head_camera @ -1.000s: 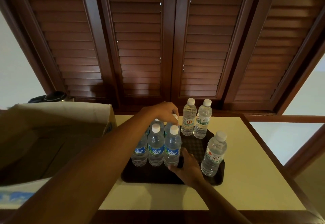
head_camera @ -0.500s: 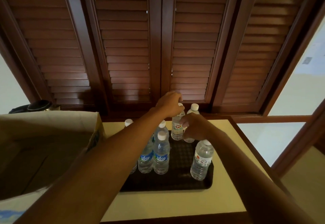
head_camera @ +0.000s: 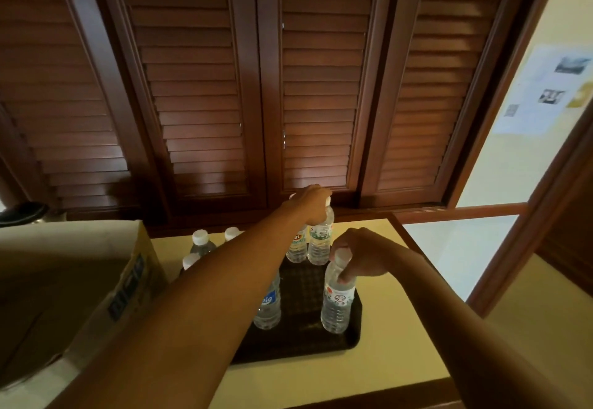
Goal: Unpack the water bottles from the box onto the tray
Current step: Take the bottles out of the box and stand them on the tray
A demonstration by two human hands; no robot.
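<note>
A: Where is each grip?

B: My left hand [head_camera: 310,205] curls over the tops of two upright bottles [head_camera: 320,242] at the tray's [head_camera: 348,343] far end; my right hand [head_camera: 361,256] pinches the neck of a near bottle [head_camera: 337,299] — standing on the tray.

A: And the box [head_camera: 96,283]?

B: Left of the tray, on the desk [head_camera: 398,309] — more bottles [head_camera: 200,242] stand between them.

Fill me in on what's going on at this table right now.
A person is arranging water bottles on a dark tray. The left hand grips the tops of two bottles at the tray's far end. The right hand holds the neck of a bottle near the right edge. The cardboard box sits open at left.
</note>
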